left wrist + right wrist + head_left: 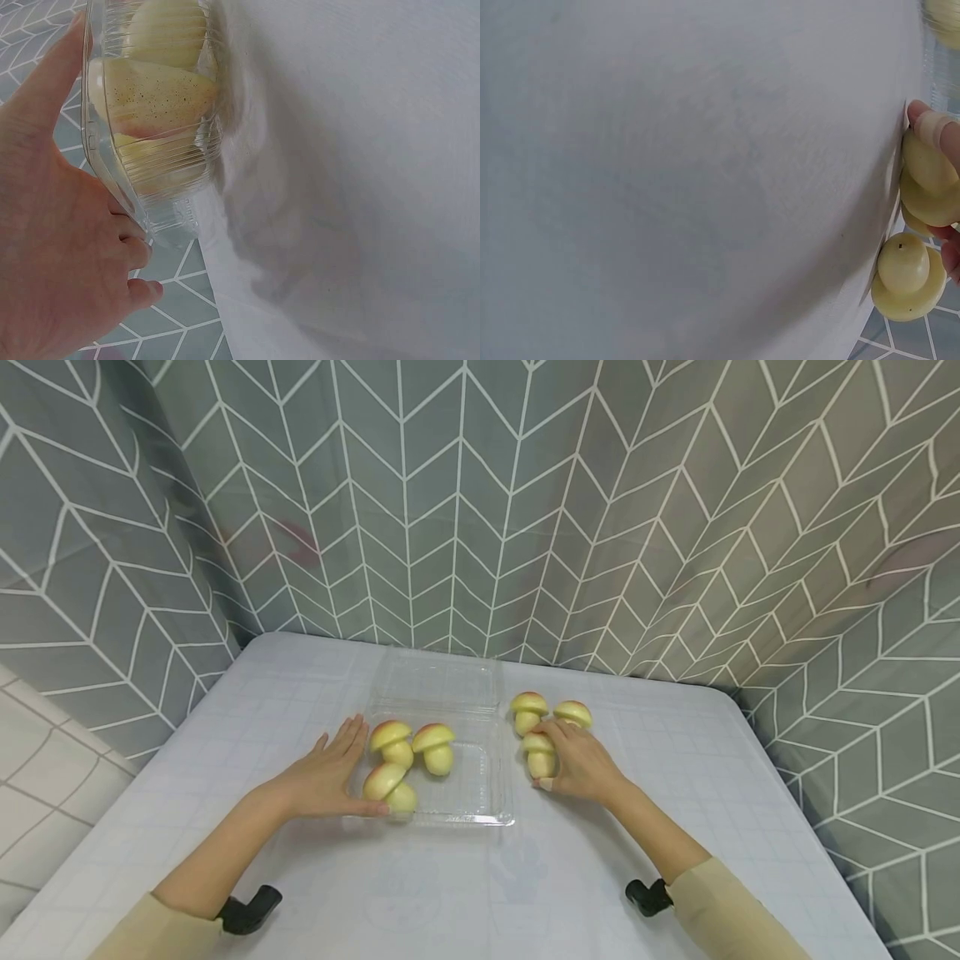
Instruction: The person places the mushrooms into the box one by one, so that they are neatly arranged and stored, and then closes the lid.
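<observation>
A clear plastic clamshell box (465,777) lies with its lid (437,683) folded back. Inside its left half are three yellow toy mushrooms with reddish-tinged caps, one (392,742) at the back left, one (435,748) beside it, and one (386,782) at the front. My left hand (322,777) rests along the box's left side, fingers extended and thumb at the front rim. Right of the box, my right hand (583,763) grips a toy mushroom (538,755) on the table between thumb and fingers. Part of that mushroom is hidden by the hand.
Two more toy mushrooms stand just behind my right hand, one (528,710) to the left and one (573,712) to the right. A pale cloth covers the table (450,893). A grey patterned curtain (480,527) hangs along the table's back edge.
</observation>
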Available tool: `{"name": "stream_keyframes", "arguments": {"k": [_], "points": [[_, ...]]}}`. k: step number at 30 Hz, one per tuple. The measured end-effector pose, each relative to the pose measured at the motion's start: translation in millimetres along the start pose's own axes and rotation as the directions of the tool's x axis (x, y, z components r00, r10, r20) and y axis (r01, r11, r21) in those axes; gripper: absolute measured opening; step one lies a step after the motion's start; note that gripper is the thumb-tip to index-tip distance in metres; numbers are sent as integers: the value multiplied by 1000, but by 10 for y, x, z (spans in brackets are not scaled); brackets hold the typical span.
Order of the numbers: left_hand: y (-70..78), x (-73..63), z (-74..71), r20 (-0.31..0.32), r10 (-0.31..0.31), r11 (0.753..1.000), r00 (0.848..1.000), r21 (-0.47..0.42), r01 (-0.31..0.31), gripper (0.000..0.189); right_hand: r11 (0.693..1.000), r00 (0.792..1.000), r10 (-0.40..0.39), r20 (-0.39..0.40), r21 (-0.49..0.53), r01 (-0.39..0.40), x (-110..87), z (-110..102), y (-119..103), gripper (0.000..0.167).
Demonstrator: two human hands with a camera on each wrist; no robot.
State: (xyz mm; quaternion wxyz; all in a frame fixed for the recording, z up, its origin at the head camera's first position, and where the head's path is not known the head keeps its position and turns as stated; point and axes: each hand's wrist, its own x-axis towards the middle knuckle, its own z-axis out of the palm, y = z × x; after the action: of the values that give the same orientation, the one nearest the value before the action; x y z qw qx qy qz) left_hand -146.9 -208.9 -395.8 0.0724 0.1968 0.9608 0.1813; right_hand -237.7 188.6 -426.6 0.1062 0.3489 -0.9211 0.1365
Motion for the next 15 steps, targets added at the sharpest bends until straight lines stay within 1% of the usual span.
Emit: {"name": "stream_keyframes", "arguments": {"k": [9, 15], "points": [[-5, 4, 9, 1, 1, 1000, 1000, 7, -1, 127, 1000, 1000, 1, 2, -23, -1, -13, -4, -4, 79], [4, 2, 2, 1, -2, 1000, 1000, 6, 2, 127, 1000, 999, -6, -33, -22, 6, -25, -11, 12, 80]]}}
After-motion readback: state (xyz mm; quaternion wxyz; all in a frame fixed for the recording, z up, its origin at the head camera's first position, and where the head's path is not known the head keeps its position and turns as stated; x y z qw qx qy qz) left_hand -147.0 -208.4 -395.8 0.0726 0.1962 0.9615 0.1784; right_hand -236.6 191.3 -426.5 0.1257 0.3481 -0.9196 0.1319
